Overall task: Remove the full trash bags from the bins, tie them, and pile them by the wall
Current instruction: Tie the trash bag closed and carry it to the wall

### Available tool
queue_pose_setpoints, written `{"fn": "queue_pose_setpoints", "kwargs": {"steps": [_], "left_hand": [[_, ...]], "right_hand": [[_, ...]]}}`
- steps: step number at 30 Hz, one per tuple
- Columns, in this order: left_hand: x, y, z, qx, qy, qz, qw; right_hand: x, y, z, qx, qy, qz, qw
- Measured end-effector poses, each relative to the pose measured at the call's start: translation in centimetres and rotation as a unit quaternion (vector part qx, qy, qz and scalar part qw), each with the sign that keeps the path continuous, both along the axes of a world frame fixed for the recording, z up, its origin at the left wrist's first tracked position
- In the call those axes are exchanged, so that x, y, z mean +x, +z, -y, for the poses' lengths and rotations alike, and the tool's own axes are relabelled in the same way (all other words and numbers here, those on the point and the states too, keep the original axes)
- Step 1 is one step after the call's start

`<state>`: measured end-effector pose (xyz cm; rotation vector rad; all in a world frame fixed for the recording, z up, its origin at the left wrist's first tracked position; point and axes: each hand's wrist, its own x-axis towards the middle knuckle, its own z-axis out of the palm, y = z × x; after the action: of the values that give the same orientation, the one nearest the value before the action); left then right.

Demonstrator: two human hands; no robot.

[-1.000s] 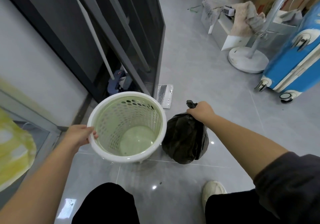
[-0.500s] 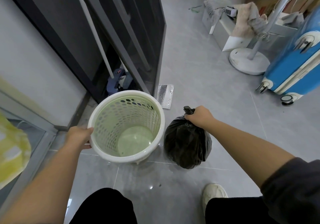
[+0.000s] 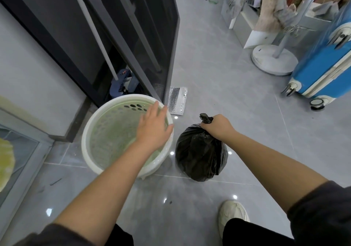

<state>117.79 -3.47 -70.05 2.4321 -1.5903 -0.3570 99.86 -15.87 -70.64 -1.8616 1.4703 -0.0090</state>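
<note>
A full black trash bag [image 3: 199, 154] rests on the grey floor tiles just right of a white and pale green perforated bin [image 3: 95, 131]. My right hand [image 3: 216, 127] is shut on the bag's gathered neck, whose twisted tip sticks up past my fingers. My left hand [image 3: 153, 127] hovers over the bin's right side with fingers spread, holding nothing. The bin has no bag in it and its green bottom shows.
A dark glass door [image 3: 152, 36] stands behind the bin, with a mop head [image 3: 122, 84] in the gap. A silver pouch [image 3: 177, 100] lies on the floor. At the right are a fan base [image 3: 273, 60], a blue suitcase [image 3: 322, 65] and grey boxes [image 3: 245, 27]. My shoe [image 3: 231, 213] is below.
My left hand let go of the bin's left rim and swung across over its right side. The bag came down a little and now rests on the floor, with my right hand still gripping it.
</note>
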Motion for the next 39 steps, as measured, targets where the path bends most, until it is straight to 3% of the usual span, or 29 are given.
{"fn": "queue_pose_setpoints", "kwargs": {"steps": [4,10,12,15,17,20,23,25,28,32,35,39], "left_hand": [[-2.3,-2.8,1.8,0.077,0.004,0.032,0.997],[-2.1,-3.8,2.2,0.106,-0.017,0.119,0.987],[-2.7,-3.3,2.1,0.064,-0.056,0.141,0.986],[-5.8,-2.6,1.4,-0.069,-0.134,0.010,0.989],[-8.3,-3.0,1.2,-0.070,-0.153,-0.097,0.981],[-10.5,-4.9,2.6,-0.071,-0.068,-0.177,0.979],[-10.3,-6.8,4.6,-0.155,0.052,-0.334,0.928],[-9.7,-8.0,5.2,-0.178,0.074,-0.414,0.890],[-9.3,-8.6,5.8,-0.201,0.008,-0.399,0.895],[-9.5,-8.3,7.2,-0.118,-0.093,-0.491,0.858],[-9.7,-8.2,8.4,-0.106,-0.122,-0.454,0.876],[-9.4,-9.0,8.5,-0.071,-0.114,-0.413,0.901]], "right_hand": [[-0.4,-1.0,0.3,0.004,-0.018,0.043,0.999],[-1.4,-2.0,1.2,0.037,-0.046,0.098,0.993],[-1.7,-1.7,1.5,0.073,-0.060,0.132,0.987],[-2.2,-1.0,2.1,0.129,-0.090,0.194,0.968],[-2.5,-1.0,2.2,0.162,-0.113,0.235,0.952],[-2.9,-1.7,2.4,0.200,-0.142,0.285,0.927],[-4.0,-2.5,2.8,0.190,-0.122,0.281,0.933],[-5.1,-2.5,2.9,0.165,-0.088,0.277,0.942],[-6.5,-2.1,2.7,0.128,-0.016,0.293,0.947],[-6.9,-1.0,2.0,0.123,0.082,0.287,0.946],[-6.8,-0.9,2.4,0.081,0.115,0.261,0.955],[-8.0,-1.9,3.6,0.057,0.056,0.283,0.956]]}}
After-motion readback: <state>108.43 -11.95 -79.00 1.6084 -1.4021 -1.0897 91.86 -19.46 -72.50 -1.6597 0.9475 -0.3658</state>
